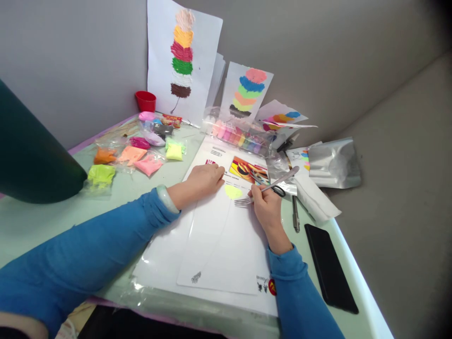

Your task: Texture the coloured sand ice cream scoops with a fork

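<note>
My right hand (265, 203) is closed around a metal fork (268, 187), its tines resting on the white sheet (219, 245) just right of a flat yellow-green clay patch (233, 191). My left hand (205, 180) lies on the same sheet to the left of the patch, fingers curled down and pressing on the paper. Both arms wear blue sleeves. A pale bangle sits on my left wrist.
Bagged clay pieces (137, 155) in several colours lie at the back left beside a red cup (145, 100). A clear clay pack (240, 134), scissors (273, 186), a pen (295, 214), a silver pouch (334, 162) and a black phone (330, 268) sit to the right. Clay pictures (182, 56) lean on the wall.
</note>
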Demonstrator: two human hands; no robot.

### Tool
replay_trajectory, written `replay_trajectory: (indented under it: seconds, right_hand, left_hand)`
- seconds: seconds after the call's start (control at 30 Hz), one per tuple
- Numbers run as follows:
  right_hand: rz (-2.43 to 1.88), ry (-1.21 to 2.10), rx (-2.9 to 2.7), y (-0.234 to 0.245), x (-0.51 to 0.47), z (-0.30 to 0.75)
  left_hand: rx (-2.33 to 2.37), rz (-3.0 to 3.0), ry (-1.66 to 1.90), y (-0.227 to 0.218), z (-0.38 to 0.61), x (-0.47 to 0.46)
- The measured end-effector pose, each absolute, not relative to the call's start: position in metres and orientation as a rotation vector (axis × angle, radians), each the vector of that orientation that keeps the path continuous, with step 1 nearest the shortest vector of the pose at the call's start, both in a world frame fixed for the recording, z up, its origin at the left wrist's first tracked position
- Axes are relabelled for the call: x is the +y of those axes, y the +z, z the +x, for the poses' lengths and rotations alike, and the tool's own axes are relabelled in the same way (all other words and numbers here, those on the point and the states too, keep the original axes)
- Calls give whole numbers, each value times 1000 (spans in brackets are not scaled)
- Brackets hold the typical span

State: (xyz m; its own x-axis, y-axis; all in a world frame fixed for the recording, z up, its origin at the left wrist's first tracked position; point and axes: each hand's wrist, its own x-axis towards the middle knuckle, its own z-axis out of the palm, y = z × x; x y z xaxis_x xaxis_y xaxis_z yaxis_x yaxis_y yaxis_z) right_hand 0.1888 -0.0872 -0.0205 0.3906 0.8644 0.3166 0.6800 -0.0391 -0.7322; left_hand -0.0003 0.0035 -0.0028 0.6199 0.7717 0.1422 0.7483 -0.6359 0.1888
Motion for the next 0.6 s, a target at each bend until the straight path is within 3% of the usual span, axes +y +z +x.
replay_trajectory:
  seconds: [0.6]
  right_hand:
    - [-1778,278,-1344,-20,-88,188]
  left_hand:
    - [1278,2736,327,-3,0,3]
